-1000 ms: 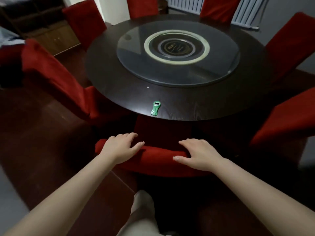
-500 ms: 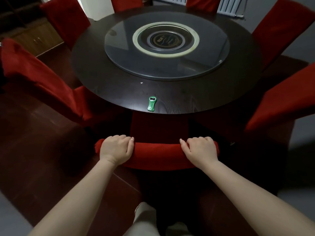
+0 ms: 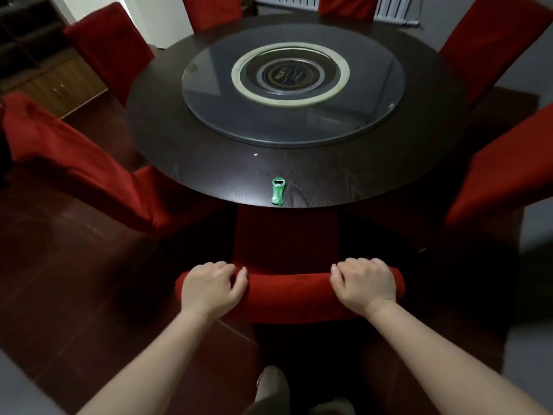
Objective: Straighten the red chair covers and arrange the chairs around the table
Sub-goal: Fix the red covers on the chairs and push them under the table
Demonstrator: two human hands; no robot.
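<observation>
**Dining set: round desk, red-covered chairs**

One round dark desk (image 3: 344, 181) with a glass turntable (image 3: 374, 94) at its centre. Other red-covered chairs (image 3: 68, 163) ring it. The near chair (image 3: 287, 292) has its seat tucked under the desk's near edge. The left hand (image 3: 209, 290) and right hand (image 3: 363, 287) each curl their fingers over its covered top rail. One green bottle opener (image 3: 277, 191) lies at the desk edge.
</observation>
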